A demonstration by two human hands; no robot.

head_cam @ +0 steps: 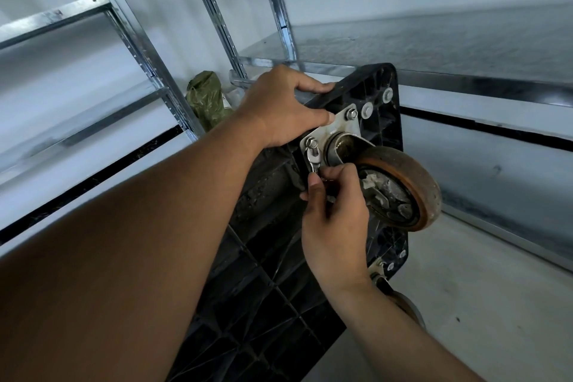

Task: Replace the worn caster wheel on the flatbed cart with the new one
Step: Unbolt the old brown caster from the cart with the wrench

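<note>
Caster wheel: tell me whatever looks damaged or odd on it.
The caster wheel looks worn: its orange-brown tread is discoloured and grimy, and the hub looks chipped and caked with debris. Its mounting plate looks stained.

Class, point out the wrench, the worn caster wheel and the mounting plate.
wrench [312, 160], head view, on its shiny head.
worn caster wheel [412, 174], head view, on its orange tread.
mounting plate [341, 127], head view, on its bare flat face.

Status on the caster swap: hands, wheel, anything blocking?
Left hand braces the cart edge. Right hand holds a wrench on a mounting-plate bolt. Worn wheel not yet off. Nothing blocking.
</note>
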